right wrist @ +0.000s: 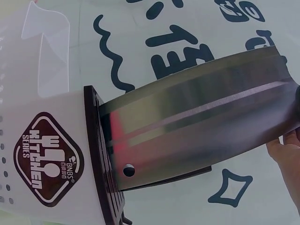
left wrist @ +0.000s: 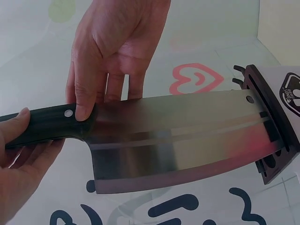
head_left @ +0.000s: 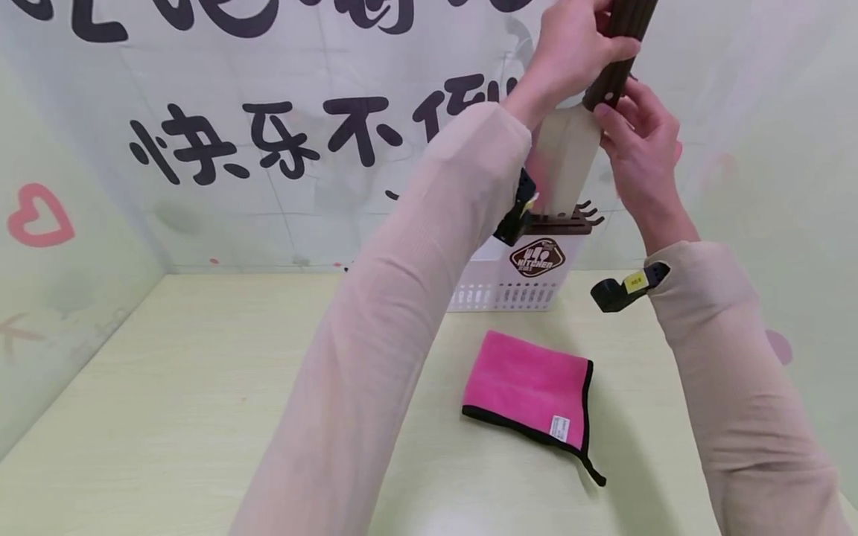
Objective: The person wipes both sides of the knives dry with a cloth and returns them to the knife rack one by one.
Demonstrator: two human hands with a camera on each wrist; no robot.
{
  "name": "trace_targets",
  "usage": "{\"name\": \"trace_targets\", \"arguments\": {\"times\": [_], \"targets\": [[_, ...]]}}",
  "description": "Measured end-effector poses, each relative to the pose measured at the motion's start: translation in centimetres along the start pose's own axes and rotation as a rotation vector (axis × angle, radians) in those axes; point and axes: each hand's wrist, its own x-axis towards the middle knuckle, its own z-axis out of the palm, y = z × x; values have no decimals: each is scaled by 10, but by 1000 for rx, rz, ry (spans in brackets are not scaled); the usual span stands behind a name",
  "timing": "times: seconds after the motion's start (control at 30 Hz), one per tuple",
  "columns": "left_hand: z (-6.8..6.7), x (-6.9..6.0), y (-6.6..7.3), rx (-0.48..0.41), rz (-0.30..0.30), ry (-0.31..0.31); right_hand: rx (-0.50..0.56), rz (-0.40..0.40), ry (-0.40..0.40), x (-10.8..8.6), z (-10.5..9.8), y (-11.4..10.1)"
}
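A wide cleaver [head_left: 570, 156] with a dark riveted handle stands tilted, blade downward, over a white kitchen holder [head_left: 492, 275]. My left hand [head_left: 573, 48] grips the handle. Lower down, where handle meets blade, my right hand [head_left: 643, 145] pinches it, its thumb by the rivet and fingers behind in the left wrist view. The blade's far end, with a round hole, meets the brown slotted top [right wrist: 101, 154] of the holder in the right wrist view. How deep it sits in a slot, I cannot tell.
A pink cloth [head_left: 529, 387] with black edging and a loop lies on the pale tabletop [head_left: 201, 387] in front of the holder. Dark hooks [head_left: 593, 214] stick out from the holder's right side. Behind stands a printed backdrop [head_left: 268, 216] with large black characters.
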Motion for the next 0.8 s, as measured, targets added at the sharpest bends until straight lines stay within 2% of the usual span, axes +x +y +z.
{"name": "trace_targets", "arguments": {"times": [0.2, 0.4, 0.67, 0.8], "targets": [[4, 0, 3, 12, -19, 19, 11, 8, -16, 0, -3, -3], [9, 0, -2, 18, -14, -10, 41, 35, -6, -1, -9, 2], [14, 2, -22, 19, -25, -30, 27, 109, -13, -5, -18, 15], [18, 2, -34, 37, -30, -38, -63, 127, -24, -6, -21, 22]]}}
